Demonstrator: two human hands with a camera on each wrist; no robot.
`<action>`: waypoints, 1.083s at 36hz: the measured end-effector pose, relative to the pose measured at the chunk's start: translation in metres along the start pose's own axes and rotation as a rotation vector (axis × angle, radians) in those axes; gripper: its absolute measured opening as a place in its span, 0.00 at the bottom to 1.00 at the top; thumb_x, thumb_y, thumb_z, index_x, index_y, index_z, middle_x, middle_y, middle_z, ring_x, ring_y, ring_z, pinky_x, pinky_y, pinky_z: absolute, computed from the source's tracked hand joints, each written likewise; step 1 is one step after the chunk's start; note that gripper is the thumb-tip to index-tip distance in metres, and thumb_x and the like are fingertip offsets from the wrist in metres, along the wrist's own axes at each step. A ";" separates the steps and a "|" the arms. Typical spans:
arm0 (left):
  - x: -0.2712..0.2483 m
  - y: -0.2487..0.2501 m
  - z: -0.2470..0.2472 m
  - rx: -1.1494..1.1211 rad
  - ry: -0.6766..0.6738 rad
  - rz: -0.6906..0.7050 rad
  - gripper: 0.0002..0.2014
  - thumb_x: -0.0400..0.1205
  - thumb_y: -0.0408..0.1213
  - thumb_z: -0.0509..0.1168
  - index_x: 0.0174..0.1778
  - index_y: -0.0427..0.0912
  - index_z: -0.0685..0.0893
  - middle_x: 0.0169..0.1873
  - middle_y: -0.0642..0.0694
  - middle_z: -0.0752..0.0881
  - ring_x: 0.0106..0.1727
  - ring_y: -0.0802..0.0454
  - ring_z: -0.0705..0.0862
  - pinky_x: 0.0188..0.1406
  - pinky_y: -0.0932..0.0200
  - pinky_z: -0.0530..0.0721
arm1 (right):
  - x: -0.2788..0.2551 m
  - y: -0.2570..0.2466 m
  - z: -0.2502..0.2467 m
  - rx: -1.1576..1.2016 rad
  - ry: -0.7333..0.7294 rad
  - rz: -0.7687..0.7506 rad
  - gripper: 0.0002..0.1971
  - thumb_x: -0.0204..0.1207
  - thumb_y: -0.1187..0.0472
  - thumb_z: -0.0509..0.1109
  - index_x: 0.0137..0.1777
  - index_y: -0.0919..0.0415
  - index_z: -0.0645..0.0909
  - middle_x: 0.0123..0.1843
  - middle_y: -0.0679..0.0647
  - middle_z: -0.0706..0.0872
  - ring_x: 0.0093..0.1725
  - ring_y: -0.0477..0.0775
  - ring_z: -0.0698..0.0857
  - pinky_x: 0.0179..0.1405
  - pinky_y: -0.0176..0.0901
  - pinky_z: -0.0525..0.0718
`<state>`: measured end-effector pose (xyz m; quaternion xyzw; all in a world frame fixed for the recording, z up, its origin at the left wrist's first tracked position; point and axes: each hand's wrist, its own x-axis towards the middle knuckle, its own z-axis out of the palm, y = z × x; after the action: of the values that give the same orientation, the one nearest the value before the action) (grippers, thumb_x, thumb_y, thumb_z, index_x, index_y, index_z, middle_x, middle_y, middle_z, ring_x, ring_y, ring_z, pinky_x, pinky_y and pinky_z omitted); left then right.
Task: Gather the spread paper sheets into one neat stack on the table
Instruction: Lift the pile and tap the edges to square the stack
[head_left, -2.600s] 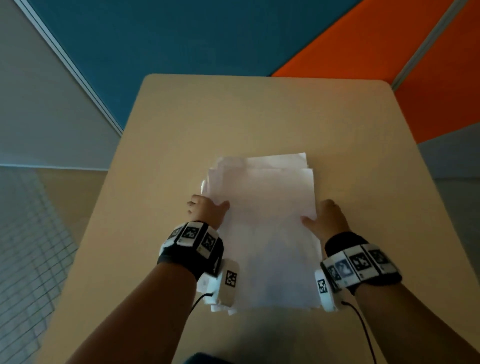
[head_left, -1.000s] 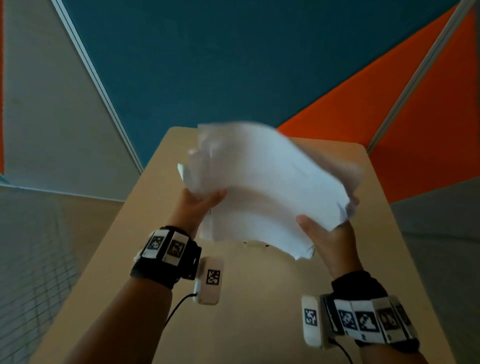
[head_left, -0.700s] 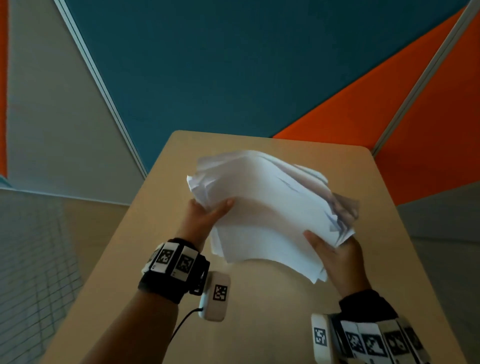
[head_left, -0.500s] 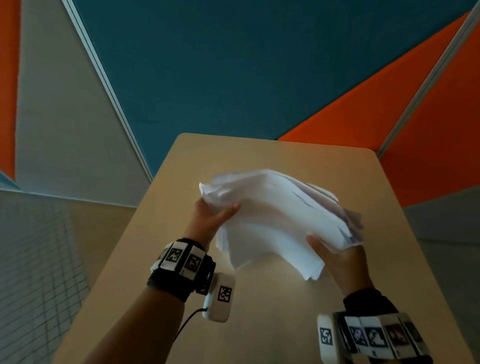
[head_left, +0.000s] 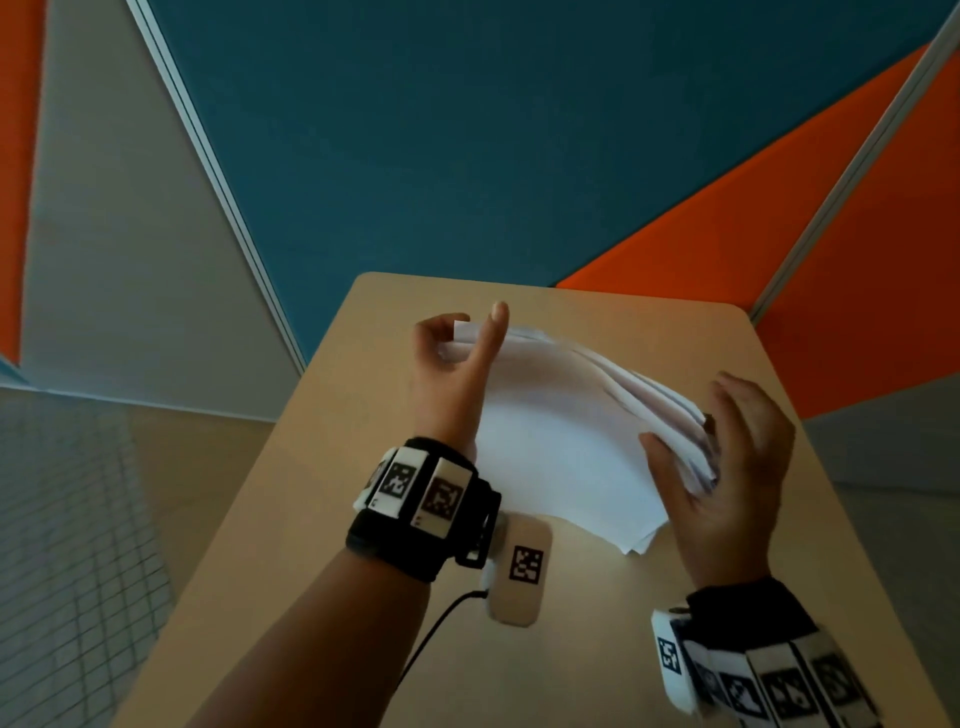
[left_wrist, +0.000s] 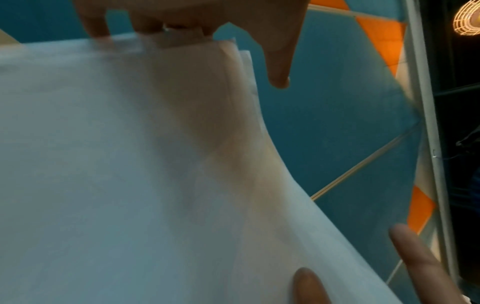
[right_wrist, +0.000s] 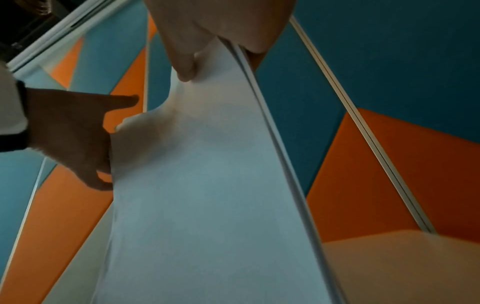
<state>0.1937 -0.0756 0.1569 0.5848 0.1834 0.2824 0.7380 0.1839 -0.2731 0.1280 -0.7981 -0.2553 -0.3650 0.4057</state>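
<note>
A stack of white paper sheets (head_left: 561, 436) hangs tilted above the tan table (head_left: 597, 306), its edges slightly fanned on the right. My left hand (head_left: 452, 364) is at the far left corner with fingers curled round the edge and the thumb lifted straight off. My right hand (head_left: 722, 462) pinches the right edge, thumb on top and fingers behind. In the left wrist view my left hand's fingers (left_wrist: 168, 26) hook over the sheets (left_wrist: 130, 164). In the right wrist view my right thumb (right_wrist: 182, 65) presses the paper (right_wrist: 207, 185), and my left hand (right_wrist: 70, 133) touches the opposite edge.
Teal (head_left: 467, 130) and orange (head_left: 857, 260) wall panels rise right behind the table's far edge. A tiled floor (head_left: 62, 519) lies off the left side. A wrist camera unit (head_left: 519, 571) with a cable hangs under my left wrist.
The stack, flat on the table earlier, was lifted by both hands. In the last half second my left hand slid to the far corner and its thumb came off the paper.
</note>
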 end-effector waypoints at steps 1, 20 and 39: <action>0.001 0.000 0.002 0.009 0.010 -0.011 0.33 0.58 0.64 0.69 0.51 0.45 0.77 0.44 0.50 0.79 0.48 0.52 0.79 0.47 0.62 0.76 | 0.001 0.000 0.000 -0.025 -0.017 -0.038 0.22 0.73 0.63 0.71 0.65 0.67 0.73 0.64 0.69 0.72 0.67 0.31 0.68 0.66 0.16 0.66; 0.017 0.002 -0.004 0.082 -0.087 0.101 0.17 0.81 0.22 0.53 0.44 0.50 0.77 0.42 0.52 0.84 0.44 0.61 0.80 0.45 0.70 0.74 | 0.006 0.002 -0.004 -0.027 0.010 0.064 0.11 0.79 0.64 0.63 0.51 0.72 0.81 0.51 0.74 0.80 0.53 0.54 0.78 0.62 0.18 0.69; 0.025 -0.045 -0.047 0.154 -0.592 -0.171 0.16 0.87 0.36 0.54 0.68 0.48 0.79 0.62 0.49 0.88 0.67 0.49 0.83 0.63 0.50 0.83 | 0.011 0.034 -0.006 0.541 -0.252 0.793 0.12 0.76 0.65 0.69 0.44 0.43 0.80 0.43 0.39 0.87 0.43 0.38 0.87 0.48 0.35 0.79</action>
<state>0.1944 -0.0314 0.1031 0.6783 0.0301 0.0222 0.7338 0.2120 -0.2950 0.1229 -0.7380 -0.0648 -0.0039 0.6717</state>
